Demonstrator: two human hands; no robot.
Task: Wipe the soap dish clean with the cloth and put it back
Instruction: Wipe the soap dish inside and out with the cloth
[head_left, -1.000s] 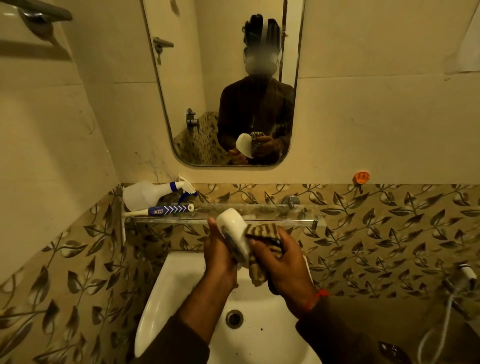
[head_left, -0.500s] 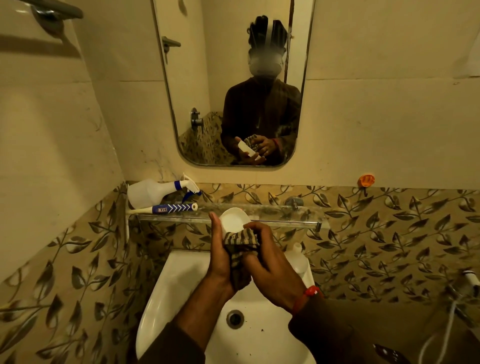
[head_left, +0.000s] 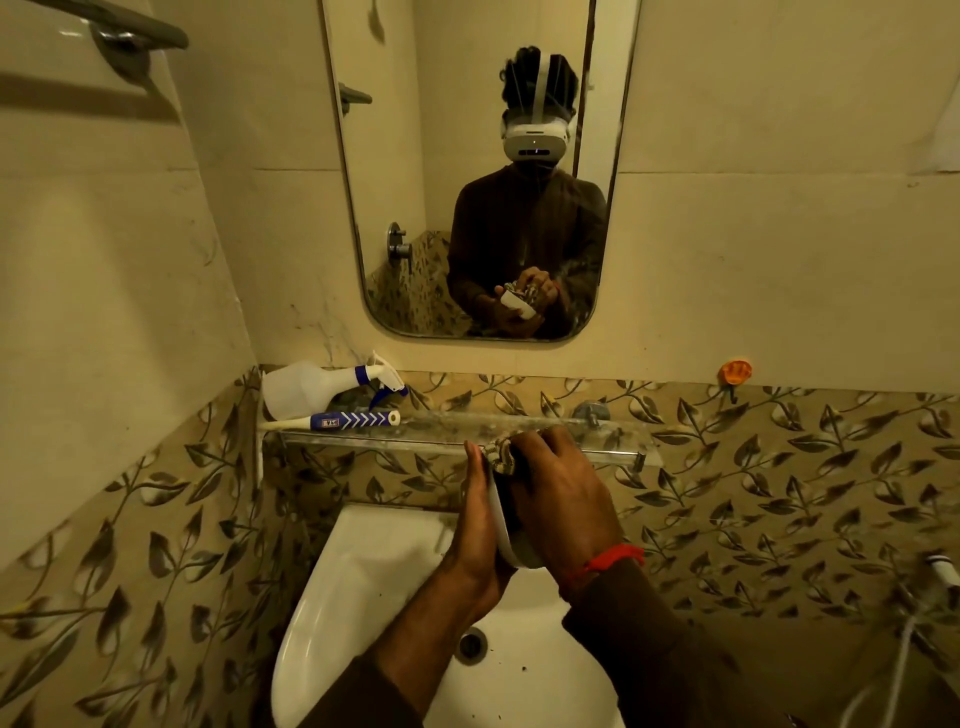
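Soap dish (head_left: 500, 525) sandwiched between left hand (head_left: 480, 525), right hand (head_left: 563, 499).

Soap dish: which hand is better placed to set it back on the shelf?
Probably left. The left hand grips the soap dish just below the glass shelf; the right hand is occupied pressing the cloth.

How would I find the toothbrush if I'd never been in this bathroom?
Look under the mirror for the clear glass shelf above the white sink. At its left end, the toothbrush lies flat in front of a white spray bottle. It is the thin stick with a blue handle and white arrow marks.
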